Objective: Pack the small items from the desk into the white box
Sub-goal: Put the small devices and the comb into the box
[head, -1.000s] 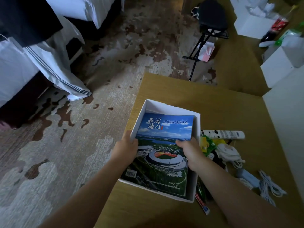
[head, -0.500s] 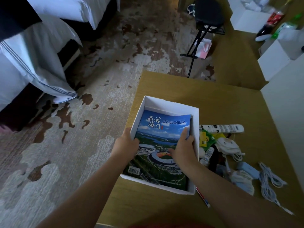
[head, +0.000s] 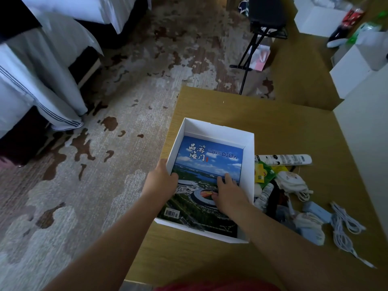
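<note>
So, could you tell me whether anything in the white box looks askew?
Slightly. The magazine does not lie flat in the white box: its near edge rides up against the box's near wall, beside the left hand, while the right hand presses on the cover.

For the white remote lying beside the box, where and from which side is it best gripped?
Grip the white remote across its narrow width near the far, free end, coming from above. It lies flat on the desk, long and slim, and its near end butts against the yellow-green packet and the white box.

Bare forearms, no sleeves; red garment [head: 216, 287] at waist.
</note>
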The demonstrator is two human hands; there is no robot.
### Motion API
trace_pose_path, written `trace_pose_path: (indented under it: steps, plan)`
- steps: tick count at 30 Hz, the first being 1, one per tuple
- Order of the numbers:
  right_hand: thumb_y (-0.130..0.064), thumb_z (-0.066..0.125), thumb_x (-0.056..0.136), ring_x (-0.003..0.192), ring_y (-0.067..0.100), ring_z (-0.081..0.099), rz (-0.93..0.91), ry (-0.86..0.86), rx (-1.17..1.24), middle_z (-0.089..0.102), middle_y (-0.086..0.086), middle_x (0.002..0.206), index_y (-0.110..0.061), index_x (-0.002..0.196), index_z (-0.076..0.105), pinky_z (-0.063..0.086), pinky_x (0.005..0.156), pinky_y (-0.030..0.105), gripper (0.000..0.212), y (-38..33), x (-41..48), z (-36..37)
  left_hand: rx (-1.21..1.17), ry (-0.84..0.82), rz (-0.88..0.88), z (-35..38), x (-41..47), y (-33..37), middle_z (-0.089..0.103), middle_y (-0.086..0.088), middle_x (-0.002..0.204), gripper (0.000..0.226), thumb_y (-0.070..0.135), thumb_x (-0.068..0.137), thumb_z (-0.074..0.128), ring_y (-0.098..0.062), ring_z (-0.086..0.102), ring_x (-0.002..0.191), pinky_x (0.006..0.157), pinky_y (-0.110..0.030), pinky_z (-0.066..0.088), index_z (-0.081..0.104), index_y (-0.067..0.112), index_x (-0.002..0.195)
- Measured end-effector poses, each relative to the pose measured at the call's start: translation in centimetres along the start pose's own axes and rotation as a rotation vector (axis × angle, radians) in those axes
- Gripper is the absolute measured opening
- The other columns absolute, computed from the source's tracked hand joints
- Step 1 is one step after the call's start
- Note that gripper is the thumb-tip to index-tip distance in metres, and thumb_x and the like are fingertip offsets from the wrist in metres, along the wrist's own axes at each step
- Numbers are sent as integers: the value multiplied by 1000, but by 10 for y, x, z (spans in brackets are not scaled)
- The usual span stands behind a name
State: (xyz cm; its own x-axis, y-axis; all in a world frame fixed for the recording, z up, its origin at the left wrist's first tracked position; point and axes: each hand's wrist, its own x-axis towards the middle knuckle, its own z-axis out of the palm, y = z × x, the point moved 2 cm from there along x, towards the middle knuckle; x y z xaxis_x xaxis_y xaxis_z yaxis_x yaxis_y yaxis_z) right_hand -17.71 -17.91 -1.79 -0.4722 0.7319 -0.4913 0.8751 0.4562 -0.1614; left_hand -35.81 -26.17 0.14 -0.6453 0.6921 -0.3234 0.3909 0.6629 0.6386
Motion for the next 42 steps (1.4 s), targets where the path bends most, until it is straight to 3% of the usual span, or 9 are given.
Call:
trace_pose_path:
  steps: [3, 5, 7, 9, 13, 17, 26, 34, 42]
  plan:
    - [-28, 53, 92, 137, 37, 24, 0, -27, 7, 12, 13, 154, -11, 146, 19, 33, 108, 42, 66, 0, -1, -4, -23, -27, -27, -5, -5, 7, 53, 4, 84, 46, 19, 86, 50, -12, 57, 70, 53, -29, 53, 35, 25, 129]
    - [-23, 55, 90, 125, 33, 40, -45, 32, 88, 36, 15, 140, -9, 137, 38, 43, 99, 40, 51, -4, -6, -11, 32, -7, 23, -9, -11, 13, 50, -11, 118, 57, 17, 85, 50, -24, 56, 97, 79, -42, 55, 27, 24, 136]
    - [-16, 53, 91, 101, 26, 57, -158, 223, 209, 58, 11, 114, -9, 118, 58, 49, 81, 34, 29, -7, -15, -25, 181, 101, 170, -9, -20, 24, 30, -16, 142, 64, 13, 83, 50, -33, 38, 126, 104, -49, 39, 21, 23, 140]
    - [-10, 52, 89, 87, 22, 61, -285, 403, 222, 66, 8, 94, -8, 103, 68, 51, 76, 33, 21, -3, -28, -42, 273, 166, 319, -6, -32, 40, 22, -16, 148, 63, 13, 83, 50, -34, 26, 135, 112, -49, 25, 23, 20, 140]
    - [-4, 58, 84, 101, 25, 61, -276, 672, 216, 69, 11, 104, -5, 107, 67, 46, 93, 34, 25, 47, -47, -60, 231, 51, 462, 19, -47, 76, 23, -11, 149, 55, 13, 87, 49, -28, 27, 136, 113, -43, 28, 31, 20, 139]
    - [-16, 49, 94, 133, 27, 39, -2, 566, 317, 46, 12, 142, -7, 135, 47, 30, 109, 34, 42, 121, -63, -35, 257, -86, 601, 56, -63, 110, 25, -6, 149, 51, 14, 89, 49, -25, 29, 136, 109, -43, 36, 35, 23, 138]
    - [-27, 56, 89, 110, 29, 50, 575, 336, 577, 48, 16, 127, -10, 129, 45, 45, 85, 37, 45, 235, -125, 58, 297, -254, 988, 138, -113, 157, 52, -9, 125, 38, 13, 84, 52, -27, 48, 114, 94, -42, 46, 54, 16, 122]
    - [-45, 73, 73, 127, 30, 38, 623, 343, 800, 30, 12, 144, -20, 143, 22, 43, 98, 44, 91, 228, -127, 86, 543, -666, 680, 214, -126, 143, 48, -10, 119, 34, 17, 90, 49, -22, 51, 94, 76, -30, 44, 46, 19, 124]
    - [-52, 73, 65, 128, 29, 39, 775, 316, 742, 35, 8, 142, -27, 144, 11, 39, 101, 43, 104, 229, -130, 120, 760, -528, 853, 245, -147, 156, 43, -9, 130, 44, 20, 88, 54, -28, 42, 117, 93, -38, 40, 43, 20, 130]
